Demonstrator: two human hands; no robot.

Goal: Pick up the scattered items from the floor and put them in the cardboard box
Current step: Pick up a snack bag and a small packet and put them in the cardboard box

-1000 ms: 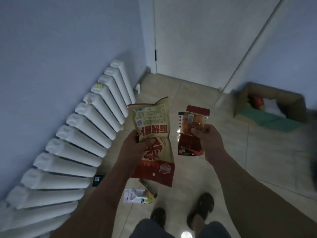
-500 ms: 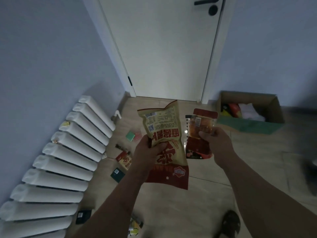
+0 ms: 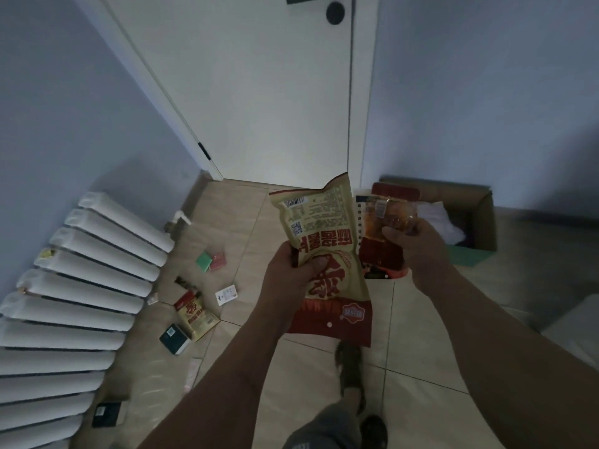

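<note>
My left hand [image 3: 291, 273] grips a large beige and red snack bag [image 3: 324, 241], held upright in front of me. Beside it, my right hand [image 3: 418, 251] holds a smaller red packet with a clear window [image 3: 382, 222]. The cardboard box [image 3: 483, 215] stands on the floor at the right wall, just behind the red packet, with white and green items inside. On the tiles at the left lie scattered items: a green and a pink square [image 3: 210, 261], a white card [image 3: 226, 294], a beige and red packet [image 3: 196, 315] and a dark small box [image 3: 175, 339].
A white radiator [image 3: 81, 286] runs along the left wall. A closed white door [image 3: 259, 92] is straight ahead. Another dark box [image 3: 106, 414] lies near the radiator's foot. My feet in dark shoes [image 3: 353, 377] stand on the beige tiles.
The view has swung and moved toward the door and box. The box now sits closer, just behind the red packet. Both hands keep their packets raised.
</note>
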